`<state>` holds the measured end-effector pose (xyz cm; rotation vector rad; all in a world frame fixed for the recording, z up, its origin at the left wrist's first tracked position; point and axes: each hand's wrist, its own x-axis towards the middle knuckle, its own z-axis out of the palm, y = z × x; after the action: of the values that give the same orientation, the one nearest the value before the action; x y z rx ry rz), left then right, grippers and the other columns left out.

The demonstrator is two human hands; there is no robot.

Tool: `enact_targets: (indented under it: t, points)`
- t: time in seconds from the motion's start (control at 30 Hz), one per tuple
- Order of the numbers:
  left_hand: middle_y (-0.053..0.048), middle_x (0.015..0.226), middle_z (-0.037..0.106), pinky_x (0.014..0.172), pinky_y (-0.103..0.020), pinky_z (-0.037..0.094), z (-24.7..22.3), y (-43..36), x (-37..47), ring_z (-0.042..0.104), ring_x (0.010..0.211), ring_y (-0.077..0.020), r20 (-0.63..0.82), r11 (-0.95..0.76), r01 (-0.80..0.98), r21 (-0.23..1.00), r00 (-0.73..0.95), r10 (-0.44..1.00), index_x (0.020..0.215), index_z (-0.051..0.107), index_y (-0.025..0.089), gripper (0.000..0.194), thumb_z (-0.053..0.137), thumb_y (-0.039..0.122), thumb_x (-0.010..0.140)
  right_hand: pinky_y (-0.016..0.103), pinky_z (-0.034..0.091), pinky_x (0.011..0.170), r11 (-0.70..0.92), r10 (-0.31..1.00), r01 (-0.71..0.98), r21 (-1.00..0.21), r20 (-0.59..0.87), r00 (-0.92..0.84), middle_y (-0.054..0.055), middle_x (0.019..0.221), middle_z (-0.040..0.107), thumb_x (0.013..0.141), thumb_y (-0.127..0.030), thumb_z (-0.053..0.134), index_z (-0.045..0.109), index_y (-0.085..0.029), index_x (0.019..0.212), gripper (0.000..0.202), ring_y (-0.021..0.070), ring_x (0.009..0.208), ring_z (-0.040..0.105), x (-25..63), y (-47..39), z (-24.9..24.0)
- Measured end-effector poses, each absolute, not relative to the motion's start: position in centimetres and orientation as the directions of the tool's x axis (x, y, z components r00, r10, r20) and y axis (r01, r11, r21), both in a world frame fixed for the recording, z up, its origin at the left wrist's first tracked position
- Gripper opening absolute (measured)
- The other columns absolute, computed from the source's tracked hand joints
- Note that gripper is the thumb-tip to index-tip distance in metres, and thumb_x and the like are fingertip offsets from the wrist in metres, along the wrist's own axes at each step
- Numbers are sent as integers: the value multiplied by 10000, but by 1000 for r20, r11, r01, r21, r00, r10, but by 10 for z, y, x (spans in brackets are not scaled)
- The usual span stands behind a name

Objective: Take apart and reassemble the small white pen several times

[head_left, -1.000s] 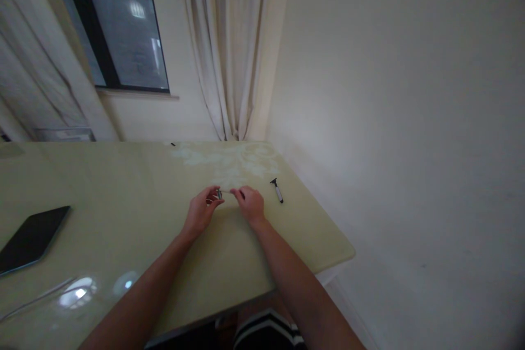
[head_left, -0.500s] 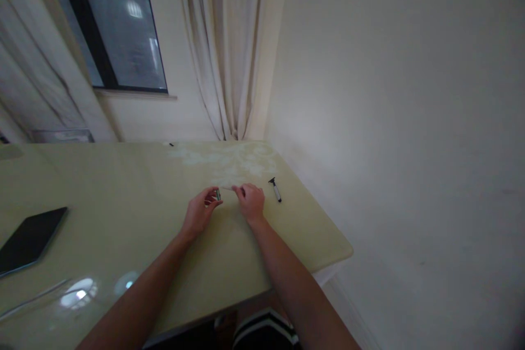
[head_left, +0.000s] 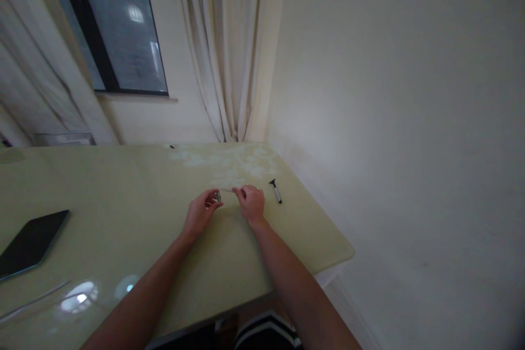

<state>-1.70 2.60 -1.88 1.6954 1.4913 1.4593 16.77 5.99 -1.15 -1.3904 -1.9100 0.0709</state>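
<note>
Over the pale yellow-green table (head_left: 123, 191), my left hand (head_left: 202, 211) is closed on a small dark cartridge-like piece (head_left: 219, 197), held upright between thumb and fingers. Just to its right, my right hand (head_left: 250, 201) pinches a thin pale stick (head_left: 227, 191), whose free end points left to the top of the small piece. Whether the two touch is too small to tell. A razor (head_left: 276, 191) with a black head and a grey handle lies on the table to the right of my right hand.
A dark tablet (head_left: 33, 244) lies at the left, with a pale cable (head_left: 36, 301) nearer me. One small black object (head_left: 171, 146) sits at the table's back edge. Curtains (head_left: 232, 54) and a window stand behind; a wall (head_left: 389, 120) borders the right side.
The whole view has shifted very slightly, with the scene a few pixels lower. Both hands keep their holds and nearly the same positions.
</note>
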Motion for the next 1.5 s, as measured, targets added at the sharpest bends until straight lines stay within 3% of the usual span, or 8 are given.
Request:
enact_targets:
  t: [0.2, 0.3, 0.43, 0.53, 0.63, 1.07, 1.4, 1.5]
  points:
    - [-37, 844, 759, 720, -356, 598, -17, 26, -16, 702, 710, -203, 400, -308, 417, 855, -152, 904, 1111, 712, 194, 438, 736, 427, 740, 299, 285, 714, 388, 849, 786, -481, 519, -101, 27, 768, 703, 1058, -571, 490, 694, -188, 750, 532, 153, 720, 573, 170, 60, -11]
    - [-44, 866, 761, 731, -357, 596, -17, 26, -17, 706, 720, -203, 406, -308, 427, 850, -161, 900, 1115, 710, 195, 440, 736, 439, 750, 289, 299, 716, 463, 835, 754, -467, 515, -194, 25, 755, 701, 1059, -594, 461, 691, -192, 735, 565, 150, 714, 572, 170, 60, -11]
    - [-49, 880, 765, 718, -351, 590, -17, 25, -17, 701, 706, -199, 412, -311, 438, 843, -156, 898, 1116, 713, 195, 439, 727, 454, 762, 290, 299, 703, 407, 848, 771, -490, 517, -119, 26, 730, 690, 1057, -604, 453, 686, -188, 726, 581, 149, 682, 559, 170, 61, -11]
    - [-53, 889, 771, 699, -344, 588, -15, 25, -17, 698, 692, -197, 407, -304, 441, 844, -160, 899, 1115, 711, 194, 442, 727, 457, 759, 284, 305, 715, 460, 837, 752, -473, 515, -188, 19, 730, 688, 1052, -591, 478, 683, -189, 713, 565, 144, 697, 568, 170, 61, -11]
    - [-56, 896, 776, 696, -344, 590, -13, 24, -17, 698, 683, -196, 397, -292, 447, 845, -160, 904, 1113, 713, 190, 453, 734, 451, 743, 287, 304, 727, 408, 843, 774, -485, 525, -115, 24, 742, 693, 1052, -574, 493, 689, -184, 723, 547, 146, 707, 570, 169, 60, -10]
    - [-53, 882, 780, 683, -343, 595, -12, 24, -19, 697, 673, -197, 403, -295, 442, 847, -172, 899, 1100, 723, 198, 447, 737, 473, 748, 295, 299, 748, 400, 849, 772, -494, 517, -109, 14, 731, 692, 1039, -551, 542, 685, -179, 713, 514, 151, 724, 587, 169, 57, -5]
    - [-55, 886, 783, 688, -344, 597, -14, 26, -20, 703, 678, -199, 398, -284, 448, 848, -184, 899, 1114, 727, 196, 442, 743, 441, 746, 290, 305, 759, 468, 830, 747, -472, 526, -188, 12, 729, 693, 1050, -557, 512, 685, -179, 724, 528, 147, 728, 593, 170, 62, -12]
    - [-49, 872, 778, 682, -342, 592, -13, 26, -19, 696, 669, -197, 391, -283, 444, 850, -172, 904, 1114, 725, 192, 449, 740, 443, 742, 293, 298, 762, 405, 843, 771, -493, 527, -106, 14, 734, 693, 1047, -546, 530, 689, -173, 726, 517, 147, 727, 589, 170, 63, -12]
